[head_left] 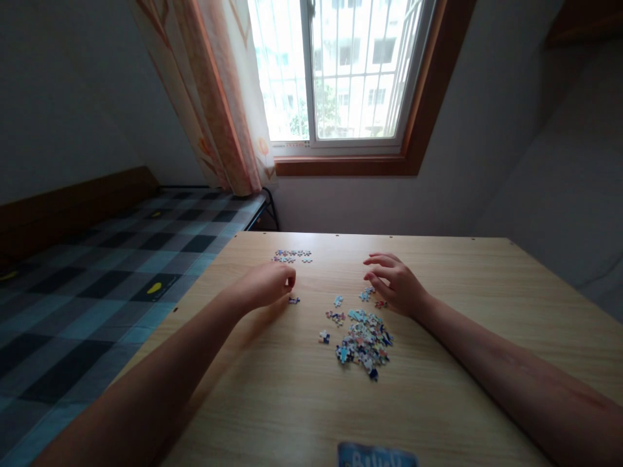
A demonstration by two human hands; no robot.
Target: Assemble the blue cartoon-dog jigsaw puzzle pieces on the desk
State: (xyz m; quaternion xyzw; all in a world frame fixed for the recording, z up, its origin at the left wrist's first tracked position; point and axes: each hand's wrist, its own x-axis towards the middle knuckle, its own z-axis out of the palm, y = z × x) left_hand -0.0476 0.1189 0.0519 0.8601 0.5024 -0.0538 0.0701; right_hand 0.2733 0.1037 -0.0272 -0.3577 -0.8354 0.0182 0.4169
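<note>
My left hand (270,284) is held over the left part of the table with its fingers curled in. Whatever it may hold is hidden. Just below its fingertips lies a dark-and-white puzzle piece (294,300). My right hand (393,285) has its fingers apart, with nothing seen between them. Light-blue puzzle pieces (366,294) and reddish pieces (380,303) lie beside and under it. Nearer to me is a heap of mixed puzzle pieces (364,342). Small groups of pieces (335,316) and a single blue-and-white piece (324,336) lie left of the heap.
Rows of puzzle pieces (292,255) lie toward the far left of the wooden table (467,363). A blue printed item (377,455) is cut off at the near edge. A bed with a checked cover (97,292) stands left, and a barred window (355,71) is ahead.
</note>
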